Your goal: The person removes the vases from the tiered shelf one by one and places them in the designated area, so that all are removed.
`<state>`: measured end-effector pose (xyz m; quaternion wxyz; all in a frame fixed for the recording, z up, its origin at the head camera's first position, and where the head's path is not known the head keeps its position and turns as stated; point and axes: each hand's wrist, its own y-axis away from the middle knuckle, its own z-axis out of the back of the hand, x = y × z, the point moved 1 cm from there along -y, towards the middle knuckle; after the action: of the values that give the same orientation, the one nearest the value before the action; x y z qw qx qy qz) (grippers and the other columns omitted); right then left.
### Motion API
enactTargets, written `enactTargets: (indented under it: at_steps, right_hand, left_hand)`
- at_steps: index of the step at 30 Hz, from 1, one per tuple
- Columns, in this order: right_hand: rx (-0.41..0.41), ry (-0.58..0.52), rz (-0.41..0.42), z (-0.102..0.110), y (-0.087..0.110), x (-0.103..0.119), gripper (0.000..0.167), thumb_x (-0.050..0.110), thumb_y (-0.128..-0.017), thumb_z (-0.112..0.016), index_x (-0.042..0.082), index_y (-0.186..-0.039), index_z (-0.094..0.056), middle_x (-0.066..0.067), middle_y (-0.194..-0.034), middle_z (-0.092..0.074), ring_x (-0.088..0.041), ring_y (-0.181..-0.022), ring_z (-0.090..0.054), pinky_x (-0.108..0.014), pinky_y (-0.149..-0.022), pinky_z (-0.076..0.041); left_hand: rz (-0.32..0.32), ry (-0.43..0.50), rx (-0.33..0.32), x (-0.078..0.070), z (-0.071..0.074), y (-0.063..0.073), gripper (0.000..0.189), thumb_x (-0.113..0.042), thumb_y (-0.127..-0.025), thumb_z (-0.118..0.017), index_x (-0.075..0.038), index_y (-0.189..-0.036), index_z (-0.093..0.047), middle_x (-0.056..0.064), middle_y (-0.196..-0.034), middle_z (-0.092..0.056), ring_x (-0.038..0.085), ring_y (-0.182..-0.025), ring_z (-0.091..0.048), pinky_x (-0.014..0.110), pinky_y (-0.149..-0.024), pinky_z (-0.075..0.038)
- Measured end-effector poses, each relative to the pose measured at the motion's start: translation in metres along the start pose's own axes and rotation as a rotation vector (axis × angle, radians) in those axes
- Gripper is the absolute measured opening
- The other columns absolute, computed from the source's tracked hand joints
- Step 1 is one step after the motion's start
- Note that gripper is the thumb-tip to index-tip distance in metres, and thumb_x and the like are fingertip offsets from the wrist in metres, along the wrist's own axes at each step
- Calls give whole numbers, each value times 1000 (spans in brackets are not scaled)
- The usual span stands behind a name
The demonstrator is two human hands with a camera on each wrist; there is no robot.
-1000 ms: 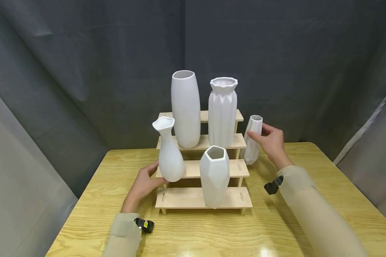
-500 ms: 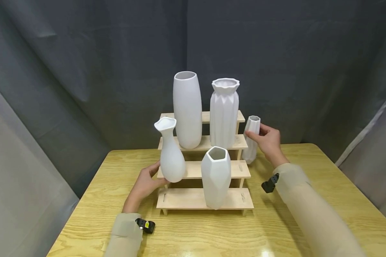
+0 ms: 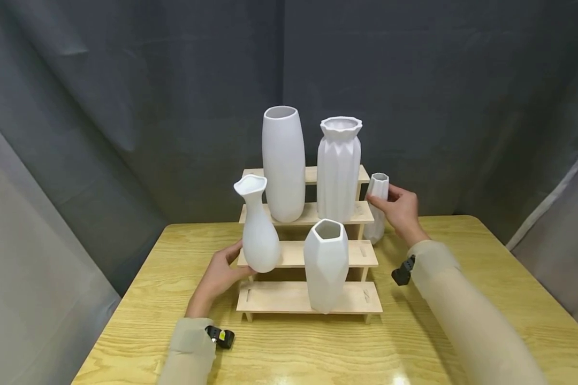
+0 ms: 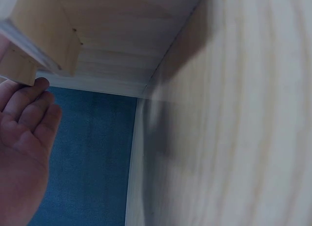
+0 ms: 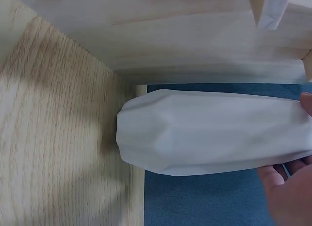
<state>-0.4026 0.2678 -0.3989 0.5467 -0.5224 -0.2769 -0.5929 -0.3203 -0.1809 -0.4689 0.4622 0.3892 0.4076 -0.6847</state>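
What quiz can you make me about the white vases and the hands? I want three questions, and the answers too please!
1. Count: how many white vases can you see?

2. Choose: which one does the right hand hold?
A) the small narrow vase
B) the tall smooth vase
C) the vase with the five-sided opening

3. True or false: in the head view, the front vase stands on the bottom shelf.

Key: 1. Five. 2. A. 3. True.
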Motion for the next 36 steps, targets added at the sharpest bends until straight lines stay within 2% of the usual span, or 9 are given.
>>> enactTargets:
  at_steps: [7, 8, 12, 16, 20, 28, 36]
  right_hand:
    - [11, 17, 0, -1, -2, 0, 67, 33, -85, -80, 4, -141, -55, -19, -133, -58, -33, -116, -56, -51, -100, -47]
    - [10, 18, 5, -2, -2, 0, 67, 32, -85, -80, 3, -140, -56, -19, -133, -59, -33, -116, -57, -50, -100, -47]
    - [3, 28, 39, -4, -5, -2, 65, 32, -84, -80, 2, -137, -58, -20, -128, -61, -32, -113, -58, -49, -97, -49]
    - [1, 39, 66, -6, -8, -4, 62, 32, -83, -81, 1, -134, -61, -20, -124, -64, -30, -109, -60, -47, -94, -51]
    - [5, 44, 59, -7, -9, -8, 62, 32, -83, -81, 1, -133, -62, -20, -125, -64, -31, -110, -59, -48, -95, -51]
    - [16, 46, 59, -6, -10, -15, 63, 32, -85, -80, 4, -136, -60, -19, -128, -62, -32, -112, -59, -49, -97, -50]
    - [6, 96, 67, -6, -9, -22, 66, 33, -88, -76, 6, -143, -54, -19, -134, -58, -32, -118, -56, -48, -100, -47]
  left_hand:
    - [14, -3, 27, -37, -1, 11, 77, -20, -81, -84, -13, -148, -48, 8, -151, -42, 34, -142, -30, 52, -115, -25]
    - [16, -4, 28, -37, -1, 12, 77, -21, -81, -85, -13, -148, -48, 7, -151, -43, 33, -142, -31, 52, -115, -26]
    - [22, -10, 24, -33, -1, 10, 78, -21, -80, -85, -13, -148, -48, 6, -150, -44, 32, -142, -31, 51, -115, -26]
    - [29, -11, 19, -17, -2, 4, 79, -22, -80, -85, -16, -149, -46, 4, -151, -43, 29, -143, -31, 49, -115, -25]
    - [23, -2, 9, -3, -3, 0, 80, -27, -79, -86, -22, -149, -47, 1, -151, -43, 27, -143, -30, 49, -116, -25]
    - [-2, -2, -12, 1, -3, 1, 81, -36, -75, -88, -27, -146, -51, -3, -148, -46, 27, -141, -34, 49, -114, -28]
    - [-15, -19, -19, -1, -1, 1, 80, -39, -73, -88, -30, -145, -52, -4, -147, -48, 28, -141, -34, 54, -113, -28]
